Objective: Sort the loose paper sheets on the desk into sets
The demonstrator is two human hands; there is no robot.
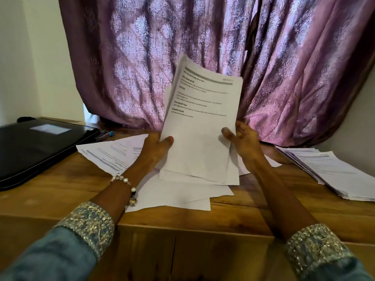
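I hold a bundle of printed white sheets (199,126) upright above the desk, in front of the curtain. My left hand (157,148) grips its left edge, thumb on the front. My right hand (242,141) grips the right edge, thumb on the front and fingers behind. Under the bundle, loose sheets (121,153) lie fanned across the middle of the wooden desk (60,185), some overlapping. A neater stack of printed sheets (332,171) lies at the desk's right side, partly cut off by the frame's edge.
A black closed laptop or folder (38,147) lies at the left of the desk. Pens (106,134) rest behind it. A purple patterned curtain (142,57) hangs along the back edge. The desk's front edge runs below my forearms.
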